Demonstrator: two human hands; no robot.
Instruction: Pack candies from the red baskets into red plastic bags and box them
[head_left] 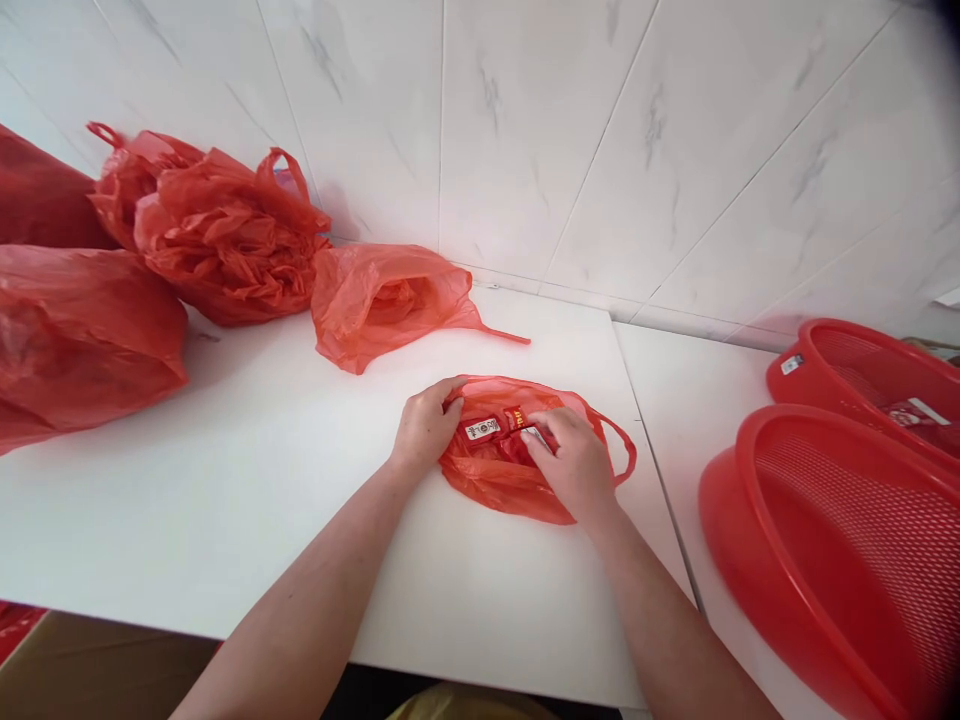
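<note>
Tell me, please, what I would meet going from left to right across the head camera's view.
The nearer bulging red bag at the left edge → bunched red bags → left hand → white-labelled red packet → right hand → nearer red mesh basket.

At least five thin red plastic bags (502, 483) are in view, bunched too closely at the left for an exact count. There are two red plastic mesh baskets (840, 540), two bare hands (574, 455), and at least two small, glossy red packets (482, 429) with white labels.
</note>
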